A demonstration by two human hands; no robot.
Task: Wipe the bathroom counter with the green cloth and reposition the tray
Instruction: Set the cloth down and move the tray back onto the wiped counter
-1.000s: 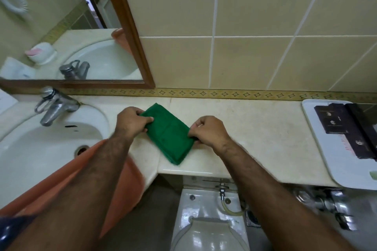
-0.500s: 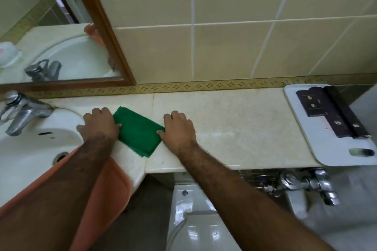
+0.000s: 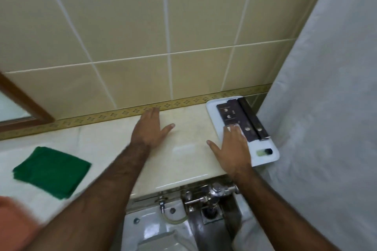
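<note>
The folded green cloth (image 3: 51, 171) lies alone on the cream marble counter (image 3: 189, 153) at the left, with neither hand on it. A white tray (image 3: 265, 159) sits at the counter's right end, carrying dark sachets (image 3: 234, 116) and a small green item. My right hand (image 3: 232, 149) is spread open with its fingers over the tray's left edge. Over the bare counter near the back wall, my left hand (image 3: 151, 128) is open and flat, well left of the tray.
A white shower curtain (image 3: 326, 108) hangs directly right of the tray. Below the counter edge are chrome flush fittings (image 3: 210, 193) and a toilet tank (image 3: 155, 228). A mirror frame (image 3: 26, 112) and an orange towel (image 3: 14, 220) sit at the far left.
Both hands let go of the green cloth and moved right across the counter. The right hand now reaches the tray's edge. The view swung right, away from the sink.
</note>
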